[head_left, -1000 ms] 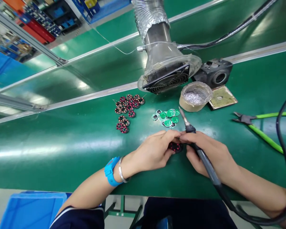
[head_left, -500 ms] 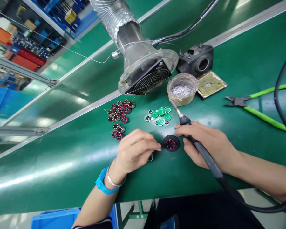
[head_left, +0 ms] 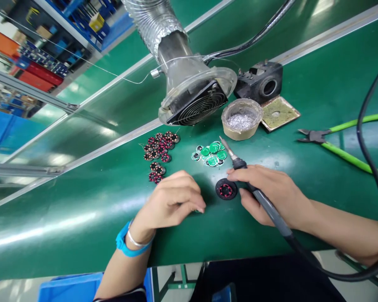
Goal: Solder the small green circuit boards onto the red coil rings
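Note:
My right hand point(head_left: 271, 193) is wrapped round a soldering iron point(head_left: 258, 193), its bare tip pointing up and left past the green circuit boards point(head_left: 214, 153). Just left of that hand, a round black holder point(head_left: 219, 196) lies on the bench with a red-wound motor stator point(head_left: 226, 191) in its middle. My left hand point(head_left: 173, 199) is pinched closed low over the bench, left of the holder. Between its fingertips shows a sliver of a small round circuit board point(head_left: 197, 211), mostly hidden; I cannot tell if it is lifted.
Several wound stators point(head_left: 159, 147) are grouped at the left. A fume extractor hood point(head_left: 197, 100) hangs over the bench. Behind the boards stand a tub of solder bits point(head_left: 241, 121), a sponge tray point(head_left: 280, 113) and an iron stand point(head_left: 260, 82). Green-handled cutters point(head_left: 315, 135) and the iron's cable point(head_left: 370, 155) are at right.
My left hand has moved left and down, away from the holder, and its fingertips are now at the small ring-shaped board. The soldering iron has shifted slightly left.

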`<state>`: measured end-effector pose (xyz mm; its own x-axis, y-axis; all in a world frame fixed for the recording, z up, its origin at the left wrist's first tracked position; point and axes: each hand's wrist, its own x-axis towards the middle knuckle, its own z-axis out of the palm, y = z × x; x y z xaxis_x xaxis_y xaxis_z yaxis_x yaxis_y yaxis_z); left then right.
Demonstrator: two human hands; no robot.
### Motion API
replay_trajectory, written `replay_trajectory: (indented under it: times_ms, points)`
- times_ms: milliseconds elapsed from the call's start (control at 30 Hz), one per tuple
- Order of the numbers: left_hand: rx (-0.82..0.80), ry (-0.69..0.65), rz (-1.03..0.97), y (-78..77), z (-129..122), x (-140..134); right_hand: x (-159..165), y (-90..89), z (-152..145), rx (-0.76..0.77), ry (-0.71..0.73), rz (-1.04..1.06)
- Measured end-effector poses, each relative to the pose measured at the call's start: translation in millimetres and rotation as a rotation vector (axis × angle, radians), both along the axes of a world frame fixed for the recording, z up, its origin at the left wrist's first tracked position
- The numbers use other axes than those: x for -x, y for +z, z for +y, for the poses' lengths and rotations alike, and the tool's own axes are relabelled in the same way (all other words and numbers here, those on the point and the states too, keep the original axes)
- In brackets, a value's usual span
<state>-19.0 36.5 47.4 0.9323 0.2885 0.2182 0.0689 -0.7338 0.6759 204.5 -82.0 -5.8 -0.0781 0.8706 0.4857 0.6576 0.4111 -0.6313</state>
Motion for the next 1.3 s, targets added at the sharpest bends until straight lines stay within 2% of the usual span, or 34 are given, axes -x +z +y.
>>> replay_trajectory:
  times_ms: [133, 267, 367, 433, 500, 600, 700, 800, 900, 1000, 1167, 1233, 1300]
  points:
    - [-0.191, 0.066, 0.056, -8.7, 5, -4, 4, -1.8, 3, 0.031, 0.107, 0.016]
    - [-0.355, 0.005, 0.052, -22.8, 0, -11, 9, -4.6, 7, 0.004, 0.115, 0.015]
    - [-0.350, 0.007, -0.033, -24.6, 3, -8, 12, -7.6, 7, 0.024, 0.109, 0.016]
    - [-0.259, 0.086, -0.114, -23.0, 7, -6, 12, -8.8, 6, 0.027, 0.103, 0.025]
    - [-0.191, 0.229, -0.155, -22.4, 12, -7, 11, -8.4, 5, 0.014, 0.105, 0.044]
    - [-0.213, 0.396, -0.040, -28.0, 16, -17, 6, -4.6, 4, -0.015, 0.099, 0.076]
    - [-0.357, 0.362, 0.088, -39.6, 16, -30, 2, -0.7, 4, -0.057, 0.040, 0.075]
    - [-0.459, 0.392, 0.027, -46.5, 13, -36, -1, 0.4, 5, -0.091, -0.019, 0.067]
    - [-0.293, 0.538, -0.049, -41.7, 6, -35, 0, 1.2, 7, -0.122, -0.051, 0.060]
    - [-0.109, 0.650, -0.042, -33.0, 1, -33, 3, 3.1, 12, -0.154, -0.072, 0.047]
    - [-0.182, 0.642, 0.043, -30.1, -2, -32, 5, 4.1, 15, -0.181, -0.066, 0.023]
    - [-0.146, 0.669, 0.064, -31.1, -1, -31, 5, 4.2, 15, -0.182, -0.078, 0.017]
    - [-0.045, 0.724, 0.069, -31.6, -1, -30, 5, 4.9, 17, -0.190, -0.096, 0.015]
